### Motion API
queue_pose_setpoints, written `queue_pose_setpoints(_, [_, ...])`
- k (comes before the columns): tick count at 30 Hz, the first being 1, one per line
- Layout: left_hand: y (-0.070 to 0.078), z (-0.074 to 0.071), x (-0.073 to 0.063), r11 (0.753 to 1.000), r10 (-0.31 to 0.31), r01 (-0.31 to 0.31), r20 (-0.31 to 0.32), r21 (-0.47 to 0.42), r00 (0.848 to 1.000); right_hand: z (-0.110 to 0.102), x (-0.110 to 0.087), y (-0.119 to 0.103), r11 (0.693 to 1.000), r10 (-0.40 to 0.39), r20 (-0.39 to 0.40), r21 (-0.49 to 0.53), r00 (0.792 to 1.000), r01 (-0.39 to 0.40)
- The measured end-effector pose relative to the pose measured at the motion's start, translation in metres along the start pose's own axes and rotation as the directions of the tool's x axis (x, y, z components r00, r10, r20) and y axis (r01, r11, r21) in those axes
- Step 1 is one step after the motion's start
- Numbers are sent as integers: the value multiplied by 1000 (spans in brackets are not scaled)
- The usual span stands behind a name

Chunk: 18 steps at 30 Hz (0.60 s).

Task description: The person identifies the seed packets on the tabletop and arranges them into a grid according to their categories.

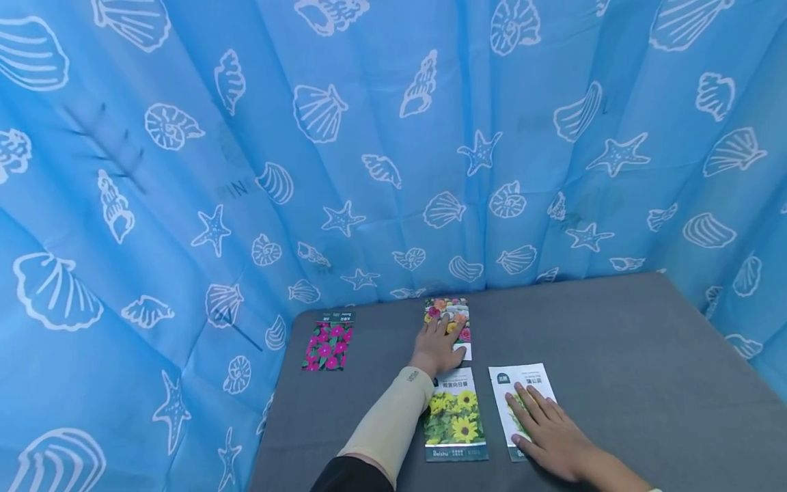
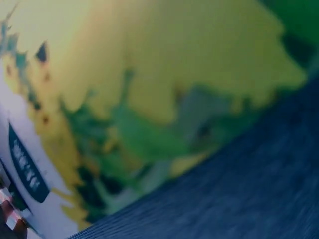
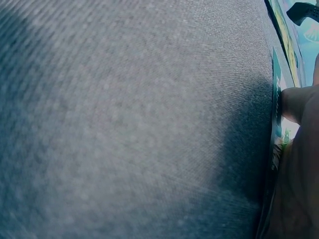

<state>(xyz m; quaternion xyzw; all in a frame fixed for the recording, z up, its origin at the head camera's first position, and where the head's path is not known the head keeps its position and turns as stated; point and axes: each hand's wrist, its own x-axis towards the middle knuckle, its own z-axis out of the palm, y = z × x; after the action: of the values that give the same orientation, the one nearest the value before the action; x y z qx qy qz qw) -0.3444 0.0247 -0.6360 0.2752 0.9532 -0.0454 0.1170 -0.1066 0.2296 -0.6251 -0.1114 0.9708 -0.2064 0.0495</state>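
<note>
Fingers spread, my left hand point(image 1: 438, 346) lies flat over a seed packet with mixed pink, orange and yellow flowers point(image 1: 462, 316) near the table's far edge. Below that hand is a yellow sunflower seed packet point(image 1: 456, 420), partly overlapped by the left sleeve; its flowers fill much of the left wrist view point(image 2: 164, 59). To the right, my right hand point(image 1: 547, 434) rests with extended fingers on a white-topped seed packet point(image 1: 513, 377), hiding most of its picture. In the right wrist view the thumb point(image 3: 295, 103) touches this packet's edge.
A seed packet with magenta flowers point(image 1: 328, 345) lies alone at the far left of the grey table point(image 1: 645, 369). A blue curtain with white shells and starfish point(image 1: 381, 137) hangs along the table's back and left sides.
</note>
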Motion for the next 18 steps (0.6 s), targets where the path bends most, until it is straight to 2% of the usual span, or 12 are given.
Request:
queue_pose_setpoints(6, [-1, 4, -2, 1000, 15, -15, -17, 6, 1000, -3, -1, -3, 999, 7, 37, 32, 999, -8])
queue_pose_setpoints(13, [-2, -4, -7, 999, 32, -32, 9, -20, 999, -4, 0, -3, 999, 13, 38, 30, 999, -14])
queue_pose_setpoints(18, [-1, -4, -2, 1000, 17, -17, 26, 7, 1000, -5, 1, -3, 999, 19, 67, 36, 998, -22])
